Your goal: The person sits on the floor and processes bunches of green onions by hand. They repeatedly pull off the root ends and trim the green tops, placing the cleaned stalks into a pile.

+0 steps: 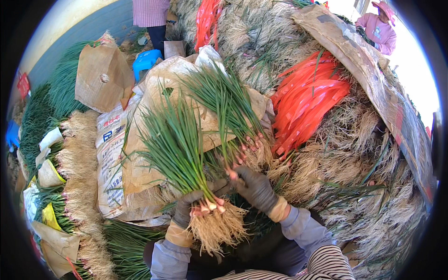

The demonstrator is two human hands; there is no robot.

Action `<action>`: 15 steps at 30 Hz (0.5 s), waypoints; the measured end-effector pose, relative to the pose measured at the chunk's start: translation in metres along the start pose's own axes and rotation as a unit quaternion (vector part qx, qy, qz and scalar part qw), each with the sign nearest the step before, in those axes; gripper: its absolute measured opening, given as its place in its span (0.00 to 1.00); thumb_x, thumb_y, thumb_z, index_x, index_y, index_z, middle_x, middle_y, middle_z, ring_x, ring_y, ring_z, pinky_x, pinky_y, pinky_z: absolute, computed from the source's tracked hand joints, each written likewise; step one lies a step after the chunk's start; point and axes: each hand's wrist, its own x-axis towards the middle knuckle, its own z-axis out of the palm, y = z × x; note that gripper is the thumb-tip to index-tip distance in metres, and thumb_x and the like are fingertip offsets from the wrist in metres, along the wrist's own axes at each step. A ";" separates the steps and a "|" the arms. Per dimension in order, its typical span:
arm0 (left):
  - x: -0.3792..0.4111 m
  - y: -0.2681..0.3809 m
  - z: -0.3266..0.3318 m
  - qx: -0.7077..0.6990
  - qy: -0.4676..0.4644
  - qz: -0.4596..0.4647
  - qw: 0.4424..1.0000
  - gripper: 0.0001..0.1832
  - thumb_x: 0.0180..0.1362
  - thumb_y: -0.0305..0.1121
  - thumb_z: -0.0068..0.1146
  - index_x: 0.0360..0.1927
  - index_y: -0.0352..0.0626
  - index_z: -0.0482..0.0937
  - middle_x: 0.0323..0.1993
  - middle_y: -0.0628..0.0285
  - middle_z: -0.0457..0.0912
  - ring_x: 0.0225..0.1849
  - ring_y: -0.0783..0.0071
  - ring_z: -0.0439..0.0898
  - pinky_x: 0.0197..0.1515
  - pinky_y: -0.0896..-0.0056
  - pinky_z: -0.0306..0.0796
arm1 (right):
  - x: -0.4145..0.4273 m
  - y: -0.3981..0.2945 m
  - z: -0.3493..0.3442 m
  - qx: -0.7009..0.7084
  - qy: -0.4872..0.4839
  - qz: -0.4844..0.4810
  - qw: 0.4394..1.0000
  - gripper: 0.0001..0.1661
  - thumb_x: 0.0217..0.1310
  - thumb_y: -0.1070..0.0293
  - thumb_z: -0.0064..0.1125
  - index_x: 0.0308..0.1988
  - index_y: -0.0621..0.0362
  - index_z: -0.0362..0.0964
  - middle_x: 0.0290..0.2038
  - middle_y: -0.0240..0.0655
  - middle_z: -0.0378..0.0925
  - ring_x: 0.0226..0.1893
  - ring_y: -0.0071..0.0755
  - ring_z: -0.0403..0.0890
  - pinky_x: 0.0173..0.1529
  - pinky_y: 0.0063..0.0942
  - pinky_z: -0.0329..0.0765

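Observation:
My left hand, in a dark work glove, is closed around a bunch of green onions, whose pinkish bulbs and pale roots hang below the fist and whose leaves point up and away. To its right, my right hand, gloved as well, pinches a green onion stalk near its bulb between thumb and fingers. Just beyond lies a looser pile of green onions on brown sacking, roots towards the right. A heap of red plastic strips rests on roots right of the pile.
Stacked green onions with roots outward line the left, near a printed white sack. A large heap of rooted onions fills the right beside a long sheet. Past a blue stool stands a person; another person is at upper right.

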 end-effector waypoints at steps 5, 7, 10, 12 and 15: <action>0.007 -0.014 -0.005 0.008 -0.001 0.042 0.999 0.22 0.59 0.40 0.53 0.47 0.28 0.76 0.40 0.42 0.82 0.43 0.43 0.81 0.42 0.57 0.79 | -0.025 0.015 -0.019 -0.138 -0.286 0.027 0.948 0.20 0.52 0.71 0.58 0.47 0.49 0.72 0.27 0.45 0.79 0.30 0.53 0.81 0.34 0.43 0.77; 0.005 -0.010 0.004 0.024 0.009 0.057 0.998 0.22 0.60 0.40 0.53 0.47 0.28 0.76 0.39 0.42 0.82 0.42 0.44 0.82 0.41 0.59 0.80 | -0.010 0.052 -0.032 -0.307 -0.220 0.125 0.918 0.12 0.53 0.72 0.56 0.41 0.52 0.75 0.27 0.46 0.78 0.29 0.53 0.81 0.31 0.45 0.75; -0.003 0.003 -0.013 0.010 -0.048 0.006 0.999 0.19 0.59 0.35 0.52 0.47 0.27 0.75 0.38 0.41 0.82 0.48 0.44 0.80 0.51 0.55 0.77 | -0.002 0.041 -0.019 -0.135 -0.061 0.007 0.989 0.12 0.56 0.74 0.57 0.43 0.54 0.74 0.28 0.44 0.79 0.29 0.52 0.81 0.32 0.42 0.77; -0.006 -0.003 -0.005 -0.008 0.003 -0.005 1.000 0.21 0.58 0.34 0.52 0.49 0.27 0.73 0.39 0.39 0.82 0.48 0.43 0.79 0.57 0.50 0.73 | 0.017 0.006 -0.003 0.031 0.014 -0.085 0.996 0.14 0.57 0.75 0.59 0.46 0.55 0.73 0.34 0.42 0.80 0.32 0.50 0.82 0.37 0.38 0.78; -0.003 -0.006 0.008 -0.064 -0.035 0.000 0.997 0.22 0.58 0.35 0.52 0.51 0.26 0.72 0.40 0.39 0.81 0.42 0.43 0.81 0.56 0.45 0.72 | 0.034 -0.001 0.020 0.129 -0.033 -0.150 0.980 0.17 0.57 0.74 0.60 0.49 0.55 0.72 0.43 0.45 0.78 0.43 0.48 0.80 0.45 0.38 0.76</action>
